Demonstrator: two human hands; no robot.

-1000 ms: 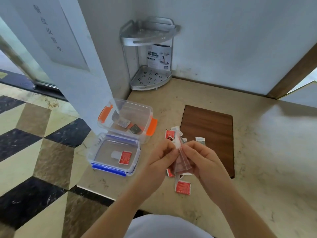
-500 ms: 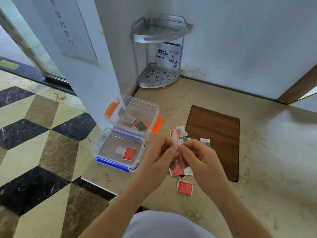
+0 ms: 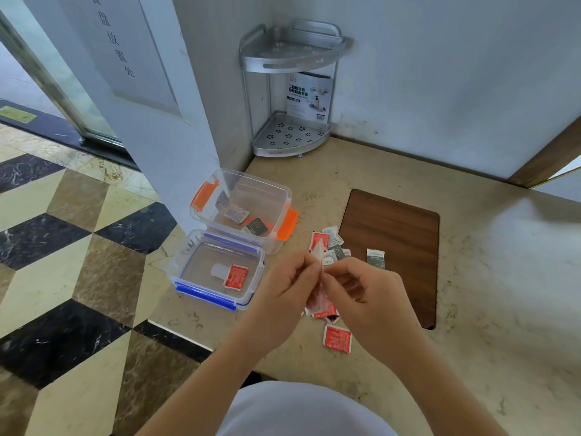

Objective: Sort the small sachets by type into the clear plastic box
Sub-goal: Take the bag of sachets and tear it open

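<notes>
Hands: left hand [image 3: 283, 292] and right hand [image 3: 361, 294] both pinched one red sachet [image 3: 319, 256] edge-on, above the counter [image 3: 471, 309].
Risk: the thin packet looked likely to slip or tear if the pinches pulled apart.
Pile: loose sachets [image 3: 333, 247] lay beneath; a dropped one could mix back in.
Box: clear box [image 3: 245, 209] sat left, open, with white and grey sachets; red might land with the wrong type.
Lid: lid [image 3: 220, 269] carried one red packet.
</notes>
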